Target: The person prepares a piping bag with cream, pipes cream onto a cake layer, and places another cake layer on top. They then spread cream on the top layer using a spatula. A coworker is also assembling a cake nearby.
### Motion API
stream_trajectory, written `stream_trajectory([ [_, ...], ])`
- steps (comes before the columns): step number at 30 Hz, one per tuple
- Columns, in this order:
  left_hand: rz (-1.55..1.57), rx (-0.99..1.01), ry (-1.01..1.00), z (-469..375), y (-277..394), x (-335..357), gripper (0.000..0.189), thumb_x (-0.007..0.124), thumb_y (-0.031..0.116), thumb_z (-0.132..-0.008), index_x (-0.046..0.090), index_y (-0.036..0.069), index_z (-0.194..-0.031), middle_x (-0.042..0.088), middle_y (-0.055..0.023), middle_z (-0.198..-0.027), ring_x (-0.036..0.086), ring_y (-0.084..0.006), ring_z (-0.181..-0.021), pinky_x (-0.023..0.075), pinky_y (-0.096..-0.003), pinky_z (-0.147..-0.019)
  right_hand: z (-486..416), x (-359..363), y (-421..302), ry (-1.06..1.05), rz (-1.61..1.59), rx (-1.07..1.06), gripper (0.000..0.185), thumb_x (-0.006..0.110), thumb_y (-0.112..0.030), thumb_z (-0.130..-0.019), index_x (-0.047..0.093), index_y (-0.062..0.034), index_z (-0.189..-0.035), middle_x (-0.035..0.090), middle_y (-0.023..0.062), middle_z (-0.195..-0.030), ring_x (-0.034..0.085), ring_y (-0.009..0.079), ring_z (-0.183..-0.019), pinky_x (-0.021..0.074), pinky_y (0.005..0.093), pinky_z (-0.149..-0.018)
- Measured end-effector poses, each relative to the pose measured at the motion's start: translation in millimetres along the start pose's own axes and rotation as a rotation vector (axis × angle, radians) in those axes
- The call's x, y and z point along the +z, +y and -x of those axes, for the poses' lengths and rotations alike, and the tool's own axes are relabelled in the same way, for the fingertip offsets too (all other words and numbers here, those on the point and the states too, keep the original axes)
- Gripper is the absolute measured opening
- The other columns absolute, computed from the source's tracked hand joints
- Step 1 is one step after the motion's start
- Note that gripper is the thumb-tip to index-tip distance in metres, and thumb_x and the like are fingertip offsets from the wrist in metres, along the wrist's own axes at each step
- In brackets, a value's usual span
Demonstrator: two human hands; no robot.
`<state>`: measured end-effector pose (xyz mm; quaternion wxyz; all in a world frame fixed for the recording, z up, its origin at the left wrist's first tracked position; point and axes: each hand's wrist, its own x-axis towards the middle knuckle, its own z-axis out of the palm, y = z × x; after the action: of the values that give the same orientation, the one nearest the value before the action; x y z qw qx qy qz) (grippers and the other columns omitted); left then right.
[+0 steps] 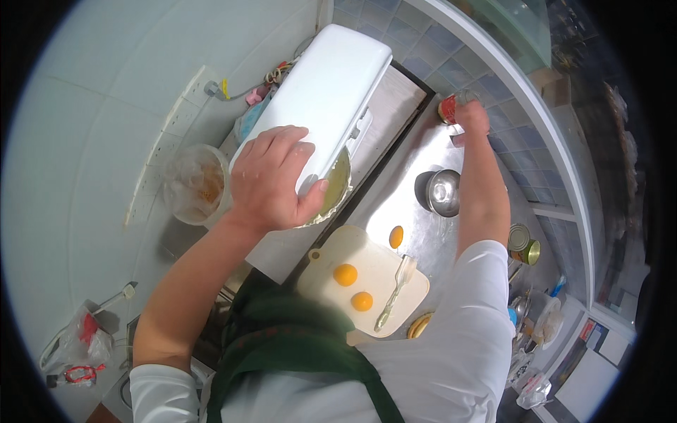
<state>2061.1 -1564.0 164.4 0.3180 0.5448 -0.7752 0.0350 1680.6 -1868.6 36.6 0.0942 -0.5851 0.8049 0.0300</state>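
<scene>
My left hand (272, 182) lies flat on the rounded end of a white stand mixer's head (328, 84), thumb down its side. Under the head, a mixing bowl (338, 182) shows a yellowish inside and creamy smears at the rim. My right hand (473, 117) reaches to the counter's far end, at a red-labelled container (447, 109) and a clear glass jar (467, 96); its fingers are hidden, so the grip is unclear. Before me, a cream cutting board (322, 296) carries two orange-yellow domes (345, 275), possibly peach halves, and a utensil with a patterned handle (389, 306).
Another orange-yellow piece (396, 237) lies on the steel counter (370, 211). Beside my right forearm stands a steel bowl (443, 193). An opened can (531, 253) is farther right. A translucent tub (195, 185) sits left of the mixer. Tiled wall (502, 121) bounds the counter.
</scene>
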Motion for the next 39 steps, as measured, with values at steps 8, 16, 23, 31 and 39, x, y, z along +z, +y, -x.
stream_trajectory([
  [8,-0.016,-0.007,0.015,2,0,-1,0.04,0.073,0.025,-0.07,0.07,0.004,-0.104,0.068,-0.0123,-0.12,0.064,-0.0311,-0.11,0.052,-0.0412,-0.092,-19,3,25,-0.019,0.165,-0.005,0.032,0.064,-0.032,-0.092,0.076,-0.0134,-0.116,0.073,0.0101,-0.124,0.07,0.0306,-0.116,0.0571,0.0448,-0.089],
  [16,0.039,0.001,0.096,3,-1,0,0.034,0.073,0.029,-0.072,0.068,0.005,-0.095,0.068,-0.013,-0.113,0.064,-0.0303,-0.101,0.0518,-0.0396,-0.084,18,-29,11,0.206,0.164,0.075,0.056,0.056,-0.059,-0.094,0.07,-0.0154,-0.126,0.073,0.0143,-0.122,0.07,0.0336,-0.112,0.0555,0.0482,-0.089],
  [23,0.033,-0.006,0.089,7,1,-1,0.034,0.073,0.033,-0.074,0.067,0.006,-0.094,0.066,-0.0112,-0.11,0.061,-0.0296,-0.103,0.05,-0.0402,-0.085,170,-39,4,0.437,-0.166,-0.2,0.051,0.06,-0.05,-0.096,0.067,-0.0118,-0.13,0.074,0.0164,-0.113,0.07,0.0374,-0.105,0.0545,0.0485,-0.088],
  [31,-0.016,-0.029,-0.015,8,0,-2,0.035,0.066,0.039,-0.082,0.067,0.006,-0.095,0.063,-0.0113,-0.106,0.059,-0.0307,-0.102,0.0486,-0.0429,-0.087,400,115,1,0.017,-0.421,-0.225,0.036,0.075,-0.039,-0.09,0.071,-0.0151,-0.117,0.07,0.0105,-0.075,0.069,0.0303,-0.077,0.0532,0.0432,-0.072],
  [39,-0.082,0.004,0.014,12,-4,11,0.035,0.066,0.04,-0.087,0.07,0.009,-0.102,0.064,-0.0058,-0.107,0.06,-0.0266,-0.103,0.0484,-0.0405,-0.091,563,165,-47,-0.48,-0.458,-0.392,0.034,0.07,-0.037,-0.09,0.072,-0.0101,-0.11,0.076,0.0128,-0.087,0.074,0.0321,-0.086,0.0569,0.0434,-0.078],
])
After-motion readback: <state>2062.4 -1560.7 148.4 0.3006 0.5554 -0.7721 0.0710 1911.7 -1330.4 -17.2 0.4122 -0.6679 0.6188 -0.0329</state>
